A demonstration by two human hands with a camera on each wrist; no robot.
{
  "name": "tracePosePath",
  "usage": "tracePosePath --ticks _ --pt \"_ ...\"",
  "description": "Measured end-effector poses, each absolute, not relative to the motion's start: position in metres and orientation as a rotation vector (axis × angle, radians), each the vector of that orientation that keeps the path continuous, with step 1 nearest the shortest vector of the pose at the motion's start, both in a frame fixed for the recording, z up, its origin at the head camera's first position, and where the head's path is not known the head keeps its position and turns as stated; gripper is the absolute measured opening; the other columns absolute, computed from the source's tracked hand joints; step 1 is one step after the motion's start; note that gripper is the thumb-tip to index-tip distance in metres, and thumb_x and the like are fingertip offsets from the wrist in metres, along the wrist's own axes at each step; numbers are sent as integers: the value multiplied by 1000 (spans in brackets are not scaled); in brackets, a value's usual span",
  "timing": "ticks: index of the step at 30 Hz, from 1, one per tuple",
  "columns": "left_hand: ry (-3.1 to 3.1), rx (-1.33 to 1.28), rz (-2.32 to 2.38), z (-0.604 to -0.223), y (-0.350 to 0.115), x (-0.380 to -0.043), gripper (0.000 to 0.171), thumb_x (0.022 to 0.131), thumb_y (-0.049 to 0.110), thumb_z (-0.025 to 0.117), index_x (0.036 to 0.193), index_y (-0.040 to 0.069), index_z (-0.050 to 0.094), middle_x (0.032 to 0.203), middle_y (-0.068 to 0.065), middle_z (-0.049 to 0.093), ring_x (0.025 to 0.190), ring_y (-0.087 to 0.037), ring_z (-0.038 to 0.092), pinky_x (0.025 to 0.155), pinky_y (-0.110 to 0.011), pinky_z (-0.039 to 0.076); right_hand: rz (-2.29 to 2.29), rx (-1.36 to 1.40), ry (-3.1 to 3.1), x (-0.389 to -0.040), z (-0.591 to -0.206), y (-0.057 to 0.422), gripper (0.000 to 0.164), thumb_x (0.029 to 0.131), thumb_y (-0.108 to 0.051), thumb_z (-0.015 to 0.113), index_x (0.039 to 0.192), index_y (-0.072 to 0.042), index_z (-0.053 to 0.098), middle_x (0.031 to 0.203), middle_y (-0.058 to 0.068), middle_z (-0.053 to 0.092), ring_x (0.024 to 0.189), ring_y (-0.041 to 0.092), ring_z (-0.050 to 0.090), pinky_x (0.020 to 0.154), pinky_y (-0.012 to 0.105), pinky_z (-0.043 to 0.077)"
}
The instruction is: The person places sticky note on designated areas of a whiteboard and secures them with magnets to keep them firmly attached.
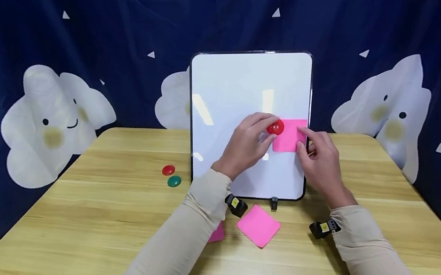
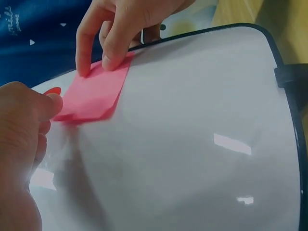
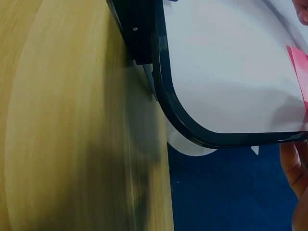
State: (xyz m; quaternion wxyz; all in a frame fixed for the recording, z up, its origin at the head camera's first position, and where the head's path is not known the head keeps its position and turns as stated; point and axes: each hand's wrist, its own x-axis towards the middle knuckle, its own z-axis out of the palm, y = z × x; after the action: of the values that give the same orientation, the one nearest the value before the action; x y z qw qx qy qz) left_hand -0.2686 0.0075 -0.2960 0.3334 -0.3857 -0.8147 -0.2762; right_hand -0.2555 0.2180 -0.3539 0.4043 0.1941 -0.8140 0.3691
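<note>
A white board (image 1: 236,92) with a black rim stands tilted back on the table. My left hand (image 1: 247,144) pinches a round red magnet (image 1: 276,127) between thumb and fingers, over the left edge of a pink sticky note (image 1: 287,140). That note lies against the board by its right rim. My right hand (image 1: 321,160) holds the note there with thumb and index fingertips on its right side, other fingers reaching behind the rim. In the left wrist view, the note's lower edge (image 2: 91,118) lifts slightly off the board, and the left thumb mostly hides the magnet.
On the table (image 1: 106,215) left of the board lie another red magnet (image 1: 168,170) and a green magnet (image 1: 174,181). A second pink note (image 1: 258,226) lies before the board's black foot (image 1: 274,204); a third (image 1: 217,233) shows partly behind the left sleeve. A dark blue curtain (image 1: 136,11) hangs behind.
</note>
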Motion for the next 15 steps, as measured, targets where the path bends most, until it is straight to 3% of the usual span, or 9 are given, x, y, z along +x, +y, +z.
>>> tracePosePath --ticks 15 --pt "-2161 -1057 -605 -284 26 -272 37 90 6 73 127 3 68 126 -8 66 117 -20 60 102 -17 41 932 528 -2018 -259 -355 220 38 91 0 67 129 -5 67 88 14 53 70 20 49 62 17 38"
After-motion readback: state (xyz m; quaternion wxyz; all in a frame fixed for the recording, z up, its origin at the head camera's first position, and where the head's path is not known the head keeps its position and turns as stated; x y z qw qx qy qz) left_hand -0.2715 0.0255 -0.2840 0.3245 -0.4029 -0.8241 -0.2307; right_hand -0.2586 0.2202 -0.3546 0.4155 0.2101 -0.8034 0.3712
